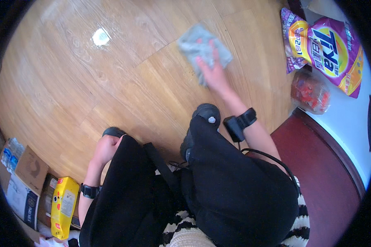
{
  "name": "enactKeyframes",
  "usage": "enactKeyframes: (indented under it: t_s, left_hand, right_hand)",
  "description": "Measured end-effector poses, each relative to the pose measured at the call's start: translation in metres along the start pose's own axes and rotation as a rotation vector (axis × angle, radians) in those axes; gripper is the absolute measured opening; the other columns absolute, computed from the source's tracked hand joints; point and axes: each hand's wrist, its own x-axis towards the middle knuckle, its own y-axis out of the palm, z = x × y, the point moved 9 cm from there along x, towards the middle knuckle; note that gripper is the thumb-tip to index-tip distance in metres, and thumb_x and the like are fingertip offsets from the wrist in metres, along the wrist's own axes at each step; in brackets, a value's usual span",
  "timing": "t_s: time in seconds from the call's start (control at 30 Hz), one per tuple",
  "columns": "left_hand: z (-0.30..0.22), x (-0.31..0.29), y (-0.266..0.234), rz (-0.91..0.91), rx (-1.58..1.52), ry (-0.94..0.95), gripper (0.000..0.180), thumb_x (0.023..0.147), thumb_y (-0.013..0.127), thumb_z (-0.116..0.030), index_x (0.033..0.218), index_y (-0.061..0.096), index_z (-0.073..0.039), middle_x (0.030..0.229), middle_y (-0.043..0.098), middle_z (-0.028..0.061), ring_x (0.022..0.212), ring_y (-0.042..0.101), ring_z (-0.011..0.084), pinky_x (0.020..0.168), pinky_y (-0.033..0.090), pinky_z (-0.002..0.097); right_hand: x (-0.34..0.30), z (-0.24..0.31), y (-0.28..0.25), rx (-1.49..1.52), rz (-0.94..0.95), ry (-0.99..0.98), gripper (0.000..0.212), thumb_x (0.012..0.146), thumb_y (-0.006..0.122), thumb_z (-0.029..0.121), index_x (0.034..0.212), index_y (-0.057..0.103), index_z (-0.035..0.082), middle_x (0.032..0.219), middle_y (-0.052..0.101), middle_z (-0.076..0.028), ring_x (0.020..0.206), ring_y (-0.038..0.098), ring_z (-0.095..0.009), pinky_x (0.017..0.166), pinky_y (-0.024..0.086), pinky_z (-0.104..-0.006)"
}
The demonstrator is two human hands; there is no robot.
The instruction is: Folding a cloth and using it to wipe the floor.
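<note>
Spread against the wood-grain floor point(123, 78) is a grey cleaning cloth point(192, 38), slightly blurred. My right hand point(210, 66) holds it down against the boards, its fingers parted and partly among the folds. My left hand point(107, 148) is curled into a fist against my left knee, with its fingertips out of sight and nothing showing in it. Both knees are bent in black trousers point(239, 185), and dark shoes point(206, 110) show beneath them.
At right, a purple detergent bag point(338, 53) stands by a clear jar point(310, 93) with red contents, near a dark red panel point(313, 160). Lower left are a yellow box point(64, 208), a cardboard box point(31, 168) and bottles point(11, 154). A black cable point(272, 155) runs along my right forearm.
</note>
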Motion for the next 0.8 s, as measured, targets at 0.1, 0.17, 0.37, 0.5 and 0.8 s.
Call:
enactKeyframes:
  t_s: [0.1, 0.17, 0.37, 0.5, 0.8]
  left_hand:
    - [-0.001, 0.006, -0.001, -0.006, 0.034, 0.007, 0.053, 0.090, 0.049, -0.043, 0.057, 0.057, -0.002, 0.055, 0.050, 0.0198, 0.052, 0.051, 0.0348, 0.050, 0.042, 0.0381]
    - [-0.001, 0.003, -0.002, -0.009, 0.041, -0.020, 0.053, 0.090, 0.049, -0.043, 0.057, 0.057, -0.002, 0.055, 0.050, 0.0197, 0.053, 0.051, 0.0349, 0.051, 0.042, 0.0382]
    - [-0.004, -0.005, -0.004, -0.048, 0.010, 0.020, 0.053, 0.090, 0.048, -0.043, 0.059, 0.058, -0.002, 0.059, 0.052, 0.0211, 0.056, 0.053, 0.0365, 0.052, 0.043, 0.0386]
    - [-0.006, -0.003, -0.001, -0.045, -0.008, 0.000, 0.052, 0.090, 0.048, -0.043, 0.060, 0.058, -0.001, 0.060, 0.051, 0.0221, 0.057, 0.053, 0.0376, 0.052, 0.043, 0.0391]
    - [0.001, 0.001, 0.001, -0.035, -0.002, 0.051, 0.052, 0.090, 0.049, -0.042, 0.058, 0.057, -0.001, 0.059, 0.051, 0.0215, 0.055, 0.053, 0.0371, 0.050, 0.042, 0.0388]
  right_hand:
    - [-0.017, 0.008, 0.041, 0.005, 0.129, -0.041, 0.073, 0.088, 0.057, 0.032, 0.144, 0.017, 0.006, 0.142, 0.029, -0.022, 0.136, 0.018, -0.033, 0.110, 0.017, -0.0424]
    - [-0.026, 0.034, 0.075, 0.039, 0.365, -0.034, 0.070, 0.090, 0.053, 0.034, 0.143, 0.018, 0.004, 0.139, 0.037, -0.019, 0.137, 0.016, -0.029, 0.111, 0.014, -0.0422]
    - [-0.025, 0.011, 0.022, 0.986, 0.128, 0.450, 0.049, 0.094, 0.042, 0.042, 0.126, 0.044, 0.005, 0.116, 0.058, -0.008, 0.103, 0.057, -0.019, 0.092, 0.045, -0.0366]
    - [-0.036, 0.012, -0.087, 0.919, -0.164, 0.331, 0.056, 0.094, 0.038, 0.046, 0.132, 0.038, 0.005, 0.126, 0.051, -0.011, 0.113, 0.052, -0.024, 0.096, 0.042, -0.0393]
    - [-0.124, -0.050, -0.213, 0.307, -0.613, 0.448, 0.057, 0.094, 0.045, 0.042, 0.130, 0.042, -0.003, 0.124, 0.052, -0.014, 0.116, 0.049, -0.022, 0.098, 0.037, -0.0336]
